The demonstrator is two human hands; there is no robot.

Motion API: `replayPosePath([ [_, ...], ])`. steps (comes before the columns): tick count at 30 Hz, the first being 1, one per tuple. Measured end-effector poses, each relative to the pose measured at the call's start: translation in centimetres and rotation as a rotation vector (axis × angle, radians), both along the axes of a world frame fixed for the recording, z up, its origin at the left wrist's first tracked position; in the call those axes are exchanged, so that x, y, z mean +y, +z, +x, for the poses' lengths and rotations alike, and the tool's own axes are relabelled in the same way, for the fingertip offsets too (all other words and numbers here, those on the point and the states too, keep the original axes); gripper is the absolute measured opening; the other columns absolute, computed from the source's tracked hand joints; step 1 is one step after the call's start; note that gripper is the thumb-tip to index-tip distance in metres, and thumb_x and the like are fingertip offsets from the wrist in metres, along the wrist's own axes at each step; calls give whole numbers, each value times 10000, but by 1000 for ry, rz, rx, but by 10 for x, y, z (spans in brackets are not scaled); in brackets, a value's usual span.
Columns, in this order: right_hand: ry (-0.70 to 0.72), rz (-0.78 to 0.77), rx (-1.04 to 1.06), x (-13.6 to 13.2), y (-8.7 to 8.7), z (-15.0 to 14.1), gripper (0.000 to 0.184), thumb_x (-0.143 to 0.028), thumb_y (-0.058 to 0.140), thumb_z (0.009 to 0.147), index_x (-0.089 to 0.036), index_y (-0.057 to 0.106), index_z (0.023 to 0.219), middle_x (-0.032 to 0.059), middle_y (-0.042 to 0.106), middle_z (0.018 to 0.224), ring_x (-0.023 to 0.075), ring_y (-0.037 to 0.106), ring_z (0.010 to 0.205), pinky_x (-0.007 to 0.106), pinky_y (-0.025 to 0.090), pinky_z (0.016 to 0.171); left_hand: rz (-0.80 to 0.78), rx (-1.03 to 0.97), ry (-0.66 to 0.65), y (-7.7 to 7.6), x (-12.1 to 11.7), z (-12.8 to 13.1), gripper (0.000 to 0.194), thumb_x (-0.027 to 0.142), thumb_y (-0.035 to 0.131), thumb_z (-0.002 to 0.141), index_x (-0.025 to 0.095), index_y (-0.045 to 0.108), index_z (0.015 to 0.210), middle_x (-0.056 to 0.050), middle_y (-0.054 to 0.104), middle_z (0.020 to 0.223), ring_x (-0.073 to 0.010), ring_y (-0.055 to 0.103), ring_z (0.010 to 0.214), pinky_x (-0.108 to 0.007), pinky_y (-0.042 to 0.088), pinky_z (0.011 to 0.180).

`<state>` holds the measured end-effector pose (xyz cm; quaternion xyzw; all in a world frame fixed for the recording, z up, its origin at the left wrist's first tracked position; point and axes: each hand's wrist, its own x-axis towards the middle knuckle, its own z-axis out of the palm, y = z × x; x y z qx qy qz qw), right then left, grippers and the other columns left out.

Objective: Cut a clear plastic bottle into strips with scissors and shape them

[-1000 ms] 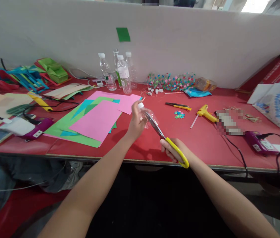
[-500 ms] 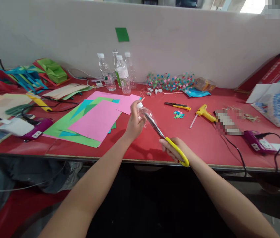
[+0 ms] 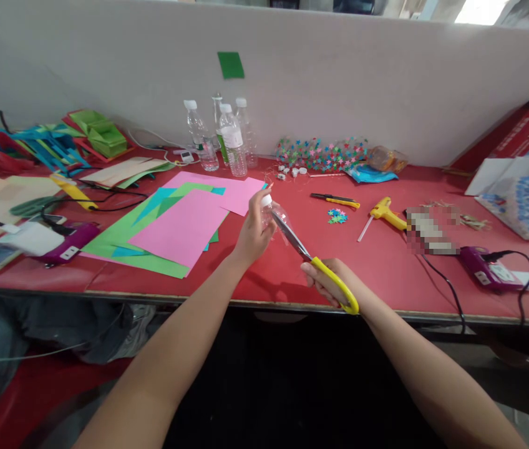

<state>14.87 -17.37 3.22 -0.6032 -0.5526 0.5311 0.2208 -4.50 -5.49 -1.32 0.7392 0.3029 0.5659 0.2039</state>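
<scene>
My left hand is wrapped round a small clear plastic bottle with a white cap, held tilted above the red table. My right hand grips yellow-handled scissors; their metal blades lie against the bottle's side. Both hands hover near the table's front edge, just right of a stack of pink, green and blue paper sheets.
Several water bottles stand at the back by the white partition. A yellow utility knife, small paper stars, a yellow glue gun and a purple power strip lie right. Folded paper, cables and a phone lie left.
The bottle and scissors have shifted slightly; the blades stay on the bottle. Both hands keep their grip.
</scene>
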Motion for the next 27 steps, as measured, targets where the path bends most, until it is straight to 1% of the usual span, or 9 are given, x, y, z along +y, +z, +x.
replayPosePath([
  [4,66,59,41,-1,-1,3,536,-700,495,836,-189,529,680,-102,374,329,56,334,281,180,299,335,74,62,-28,1,-3,2,526,483,476,933,289,301,1389,-143,490,1304,-219,593,1069,-399,546,888],
  [6,63,69,35,-1,0,3,509,-671,491,855,-192,525,688,-104,379,340,56,335,287,182,302,343,88,77,-28,0,-4,3,512,456,481,936,291,306,1388,-144,484,1313,-215,595,1061,-398,548,882],
  [8,53,66,22,-1,1,1,478,-632,495,872,-194,515,680,-105,373,340,54,329,287,182,291,347,72,75,-32,0,-4,4,511,445,481,938,298,297,1392,-142,491,1301,-215,594,1061,-397,550,876],
  [11,22,45,-1,-2,3,-2,465,-617,521,861,-198,502,660,-103,363,335,56,327,285,186,272,345,47,45,-56,0,-4,4,537,493,478,931,307,286,1396,-142,493,1298,-213,604,1040,-404,549,879],
  [14,4,55,-6,-2,3,-4,481,-638,551,825,-200,496,635,-99,351,337,57,326,289,192,264,345,58,26,-55,0,-3,4,569,540,472,920,307,278,1401,-143,492,1306,-215,607,1040,-436,523,942],
  [16,-2,62,-5,-3,3,-4,484,-642,559,815,-201,491,629,-100,343,339,56,320,290,196,260,348,66,30,-46,0,-3,3,574,541,470,920,307,272,1405,-144,488,1317,-220,605,1051,-458,500,979],
  [19,-9,54,-14,-3,3,-5,477,-633,564,816,-201,492,628,-97,348,345,56,318,293,202,256,352,66,42,-42,0,-2,2,577,534,479,918,308,270,1406,-148,476,1336,-228,599,1058,-477,491,987],
  [24,-24,50,-44,-3,4,-6,482,-643,571,800,-203,492,618,-95,349,343,61,327,292,205,252,351,56,33,-45,1,-3,2,546,508,493,920,311,300,1390,-152,446,1365,-222,596,1065,-428,527,928],
  [27,-16,66,-46,-2,5,-6,494,-660,570,789,-205,493,613,-96,347,336,60,325,286,205,248,350,58,37,-48,2,-4,3,541,484,495,926,311,291,1396,-152,441,1360,-217,602,1059,-404,546,883],
])
